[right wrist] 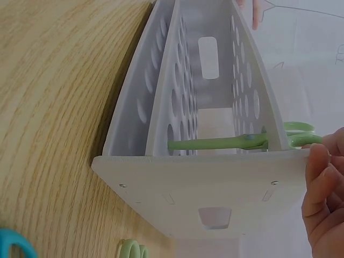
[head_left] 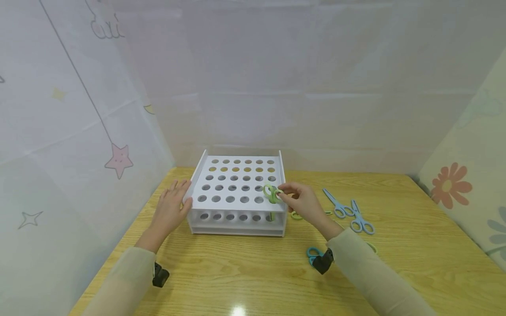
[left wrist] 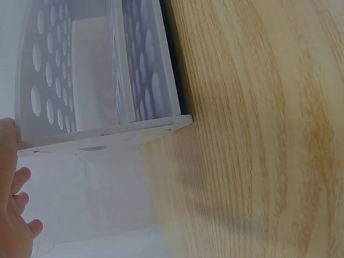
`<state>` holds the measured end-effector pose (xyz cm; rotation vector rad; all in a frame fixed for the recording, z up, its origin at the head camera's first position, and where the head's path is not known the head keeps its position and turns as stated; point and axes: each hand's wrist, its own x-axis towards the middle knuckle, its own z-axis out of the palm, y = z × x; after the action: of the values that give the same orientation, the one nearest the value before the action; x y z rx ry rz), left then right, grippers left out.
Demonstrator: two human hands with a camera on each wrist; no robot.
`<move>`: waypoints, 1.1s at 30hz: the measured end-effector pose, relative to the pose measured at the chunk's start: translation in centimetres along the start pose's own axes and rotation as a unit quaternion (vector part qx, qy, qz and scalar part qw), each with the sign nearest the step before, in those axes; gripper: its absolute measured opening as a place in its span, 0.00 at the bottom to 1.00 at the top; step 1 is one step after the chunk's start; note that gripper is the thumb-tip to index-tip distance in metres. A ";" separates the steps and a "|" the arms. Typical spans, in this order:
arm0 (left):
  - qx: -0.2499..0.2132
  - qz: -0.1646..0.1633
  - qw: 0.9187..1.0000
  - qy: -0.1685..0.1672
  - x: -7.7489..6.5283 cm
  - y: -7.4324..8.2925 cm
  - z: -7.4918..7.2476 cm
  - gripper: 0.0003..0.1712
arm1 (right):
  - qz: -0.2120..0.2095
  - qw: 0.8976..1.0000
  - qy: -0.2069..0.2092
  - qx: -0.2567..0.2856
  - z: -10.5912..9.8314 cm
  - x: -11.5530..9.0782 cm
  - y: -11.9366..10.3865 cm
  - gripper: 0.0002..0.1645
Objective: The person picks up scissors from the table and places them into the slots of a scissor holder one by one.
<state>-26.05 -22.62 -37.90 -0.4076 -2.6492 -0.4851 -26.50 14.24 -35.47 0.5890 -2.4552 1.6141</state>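
Observation:
A white rack [head_left: 223, 205] with rows of round holes stands on the table. In its front right hole are green scissors [right wrist: 217, 143], handles up and blades pointing down; the blade end reaches the hole in the lower shelf. My right hand [head_left: 304, 202] pinches one handle loop between thumb and finger, just above the top plate. At the rack's left side wall, my left hand [head_left: 171, 205] rests with fairly straight fingers, the thumb by the front corner. The left wrist view shows only part of that hand [left wrist: 15, 215], at the wall's upper edge.
Right of the rack lie two pairs of light blue scissors [head_left: 340, 209]. Teal scissors [head_left: 314, 252] sit nearer, partly behind the right wrist camera. Other green scissors [head_left: 295, 216] are partly hidden under the right arm. Patterned cloth [head_left: 296, 109] hangs behind the table [head_left: 221, 276].

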 end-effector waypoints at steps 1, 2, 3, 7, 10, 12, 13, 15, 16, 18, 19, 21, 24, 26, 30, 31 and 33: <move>0.000 0.000 1.000 0.000 0.0 0.0 0.0 0.29 | 0.002 1.000 0.001 -0.002 0.0 0.0 0.2 0.13; -0.001 0.000 1.000 0.000 0.0 0.0 0.0 0.29 | 0.003 1.000 0.003 -0.006 0.0 0.0 0.4 0.13; -0.001 0.000 1.000 -0.001 0.0 0.0 0.0 0.29 | 0.004 1.000 0.006 -0.009 -0.1 0.0 0.5 0.13; -0.002 0.000 1.000 -0.002 0.0 0.0 0.0 0.29 | 0.007 1.000 0.018 -0.007 -0.6 -0.1 0.5 0.15; -0.004 0.001 1.000 0.001 0.0 0.0 0.0 0.29 | 0.005 1.000 0.026 0.007 -1.1 0.0 0.4 0.18; -0.006 0.004 1.000 0.005 0.0 0.0 0.0 0.29 | 0.007 0.999 0.031 0.021 -1.5 0.1 0.4 0.19; -0.007 0.005 1.000 0.007 0.0 0.0 0.0 0.29 | 0.011 0.999 0.034 0.027 -1.7 0.2 0.4 0.19; -0.007 0.009 1.000 0.011 -0.1 -0.1 0.0 0.29 | 0.018 0.998 0.042 0.038 -2.0 0.3 0.4 0.19; -0.007 0.010 1.000 0.012 -0.1 0.0 -0.1 0.29 | 0.021 0.998 0.045 0.043 -2.1 0.4 0.4 0.19; -0.007 0.011 1.000 0.012 -0.1 -0.1 -0.1 0.29 | 0.023 0.997 0.049 0.049 -2.4 0.5 0.5 0.18; -0.008 0.010 1.000 0.012 -0.1 -0.1 -0.1 0.29 | 0.024 0.997 0.049 0.049 -2.4 0.6 0.5 0.18; -0.009 0.009 1.000 0.010 -0.1 0.0 -0.1 0.29 | 0.023 0.997 0.049 0.052 -2.6 0.6 0.6 0.18; -0.010 0.007 1.000 0.006 -0.1 0.0 -0.1 0.29 | 0.029 0.997 0.049 0.055 -2.8 0.7 0.8 0.19; -0.010 0.006 1.000 0.004 -0.1 0.0 -0.1 0.29 | 0.035 0.997 0.051 0.055 -3.0 0.7 1.2 0.20; -0.009 0.008 1.000 0.006 -0.1 0.1 -0.1 0.29 | 0.038 0.997 0.058 0.042 -3.3 0.6 1.8 0.22; -0.009 0.009 1.000 0.007 -0.1 0.1 -0.1 0.29 | 0.038 0.997 0.060 0.038 -3.4 0.6 2.0 0.23; -0.009 0.014 1.000 0.012 -0.1 0.0 -0.1 0.29 | 0.039 0.997 0.060 0.036 -3.7 0.4 2.4 0.24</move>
<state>-25.88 -22.64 -37.87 -0.4397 -2.6145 -0.5016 -28.20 18.28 -35.86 0.3955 -2.3706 1.7189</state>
